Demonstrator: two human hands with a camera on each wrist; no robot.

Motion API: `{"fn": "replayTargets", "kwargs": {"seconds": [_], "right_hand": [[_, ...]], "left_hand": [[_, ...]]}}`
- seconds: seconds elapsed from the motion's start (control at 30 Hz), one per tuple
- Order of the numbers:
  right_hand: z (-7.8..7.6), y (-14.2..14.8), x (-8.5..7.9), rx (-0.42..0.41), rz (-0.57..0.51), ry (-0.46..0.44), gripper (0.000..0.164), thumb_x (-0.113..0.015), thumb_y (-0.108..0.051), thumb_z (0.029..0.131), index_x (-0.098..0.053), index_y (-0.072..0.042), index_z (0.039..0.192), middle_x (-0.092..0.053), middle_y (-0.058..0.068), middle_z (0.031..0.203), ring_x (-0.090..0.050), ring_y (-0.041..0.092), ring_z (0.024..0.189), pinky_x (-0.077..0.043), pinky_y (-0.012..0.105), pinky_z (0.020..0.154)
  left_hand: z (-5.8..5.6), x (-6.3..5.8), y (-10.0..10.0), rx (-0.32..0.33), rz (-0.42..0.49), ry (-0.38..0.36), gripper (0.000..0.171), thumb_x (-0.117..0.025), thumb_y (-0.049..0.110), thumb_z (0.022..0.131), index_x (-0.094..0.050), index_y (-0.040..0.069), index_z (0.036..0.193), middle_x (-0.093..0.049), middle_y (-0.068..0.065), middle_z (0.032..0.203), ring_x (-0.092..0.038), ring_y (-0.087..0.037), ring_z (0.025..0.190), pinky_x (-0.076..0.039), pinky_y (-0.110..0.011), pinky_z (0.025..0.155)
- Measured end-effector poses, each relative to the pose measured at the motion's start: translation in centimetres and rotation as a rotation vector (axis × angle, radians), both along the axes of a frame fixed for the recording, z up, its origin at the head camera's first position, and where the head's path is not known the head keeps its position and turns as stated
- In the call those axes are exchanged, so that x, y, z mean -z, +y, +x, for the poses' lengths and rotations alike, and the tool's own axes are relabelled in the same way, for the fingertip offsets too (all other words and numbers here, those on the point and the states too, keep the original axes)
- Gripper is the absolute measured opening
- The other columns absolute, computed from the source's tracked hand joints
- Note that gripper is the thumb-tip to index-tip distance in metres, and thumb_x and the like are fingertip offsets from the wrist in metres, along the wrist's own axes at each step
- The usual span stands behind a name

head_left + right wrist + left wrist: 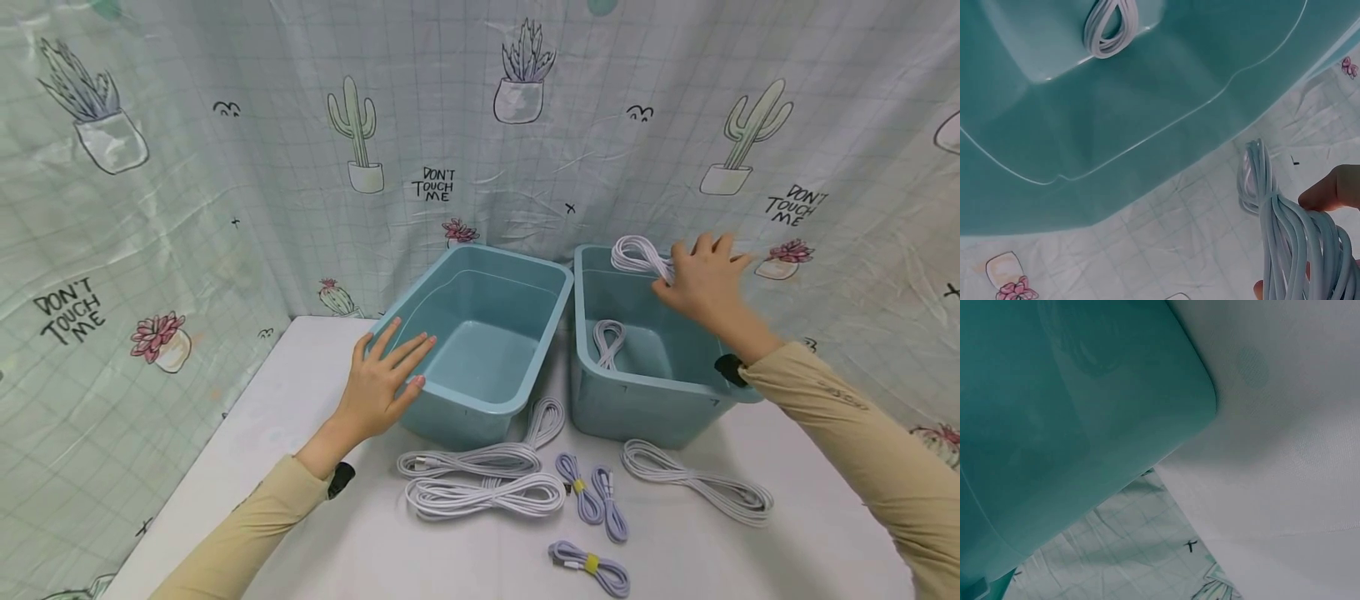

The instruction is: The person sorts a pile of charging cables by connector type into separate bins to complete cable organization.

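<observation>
My right hand grips a coiled white cable above the back part of the right blue-green bin. In the right wrist view the held cable is a tied bundle of many strands, with the thumb against its side. Inside that bin lies another coiled white cable. At the near left corner of the left blue-green bin, my left hand spreads its straight fingers over the rim. No cable shows inside the left bin. The left wrist view shows a bin's outer wall, without the hand.
In front of the bins lie thick white cable coils, a white cable at the right, and several thin lilac cables, some with yellow ties. A patterned curtain hangs behind and beside the white table.
</observation>
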State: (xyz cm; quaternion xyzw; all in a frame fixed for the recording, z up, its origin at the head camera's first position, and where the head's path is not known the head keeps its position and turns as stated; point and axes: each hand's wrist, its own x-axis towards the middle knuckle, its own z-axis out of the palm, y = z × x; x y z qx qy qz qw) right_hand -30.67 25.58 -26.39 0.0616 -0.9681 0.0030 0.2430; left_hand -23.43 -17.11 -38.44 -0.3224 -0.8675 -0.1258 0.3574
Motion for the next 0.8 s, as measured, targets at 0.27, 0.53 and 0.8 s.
{"fn": "replayTargets", "kwargs": {"seconds": [0.27, 0.53, 0.8], "right_hand": [[-0.2, -0.1, 0.3, 0.015, 0.011, 0.016, 0.033, -0.053, -0.026, 0.08, -0.052, 0.005, 0.092, -0.038, 0.037, 0.101, -0.026, 0.056, 0.102, -0.019, 0.074, 0.071], [0.8, -0.5, -0.4, 0.015, -0.013, 0.012, 0.035, -0.051, -0.03, 0.083, -0.052, 0.002, 0.097, -0.039, 0.03, 0.098, -0.027, 0.052, 0.102, -0.018, 0.072, 0.073], [3.0, -0.4, -0.9, -0.011, -0.064, 0.019, 0.038, -0.051, -0.03, 0.083, -0.053, 0.0, 0.106, -0.039, 0.027, 0.099, -0.028, 0.047, 0.095, -0.02, 0.066, 0.069]], "left_hand": [[-0.1, 0.1, 0.1, 0.003, -0.004, 0.008, 0.057, -0.015, 0.05, 0.094, -0.041, 0.02, 0.135, -0.054, -0.006, 0.127, -0.031, -0.038, 0.129, -0.02, -0.061, 0.097], [0.1, 0.0, 0.0, 0.003, 0.001, 0.011, 0.056, -0.016, 0.05, 0.094, -0.041, 0.02, 0.135, -0.054, -0.007, 0.127, -0.032, -0.038, 0.129, -0.021, -0.062, 0.095], [0.1, 0.0, 0.1, -0.003, -0.003, 0.004, 0.056, -0.016, 0.05, 0.094, -0.04, 0.021, 0.136, -0.054, -0.006, 0.127, -0.031, -0.038, 0.129, -0.021, -0.061, 0.096]]}}
